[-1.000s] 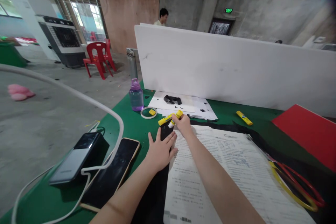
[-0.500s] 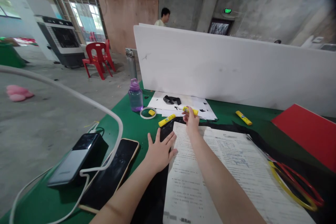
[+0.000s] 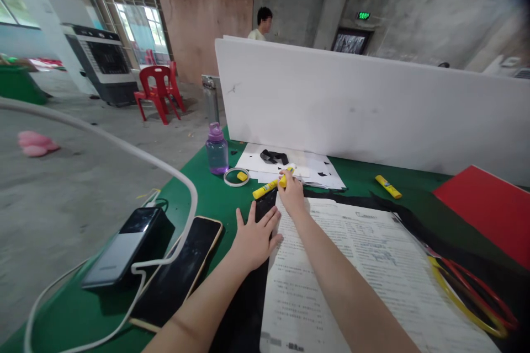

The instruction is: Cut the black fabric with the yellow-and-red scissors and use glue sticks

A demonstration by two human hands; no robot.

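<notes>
My right hand (image 3: 292,194) is closed round a yellow glue stick (image 3: 287,176) at the top left corner of a printed sheet (image 3: 298,287). Part of the stick is hidden by the fingers. My left hand (image 3: 255,240) lies flat with fingers spread, on black material (image 3: 244,298) at the sheet's left edge. Close beyond it lies another yellow glue stick (image 3: 265,189), touching or nearly touching the held one. A small yellow cap (image 3: 242,176) sits within a white tape ring (image 3: 226,181). Scissors (image 3: 472,292) with red and yellow handles rest on the sheet's right side.
A purple-lidded bottle (image 3: 217,150) stands at the back left. White papers with black scraps (image 3: 304,164) lie before a tall white board (image 3: 372,110). A phone (image 3: 178,276), a power bank (image 3: 122,245) with cable, another glue stick (image 3: 388,187) and red card (image 3: 488,209) are on the table.
My right hand has moved a little left with the glue stick, which has turned from lying sideways to a slant. My left hand has stayed in place. The view has shifted slightly.
</notes>
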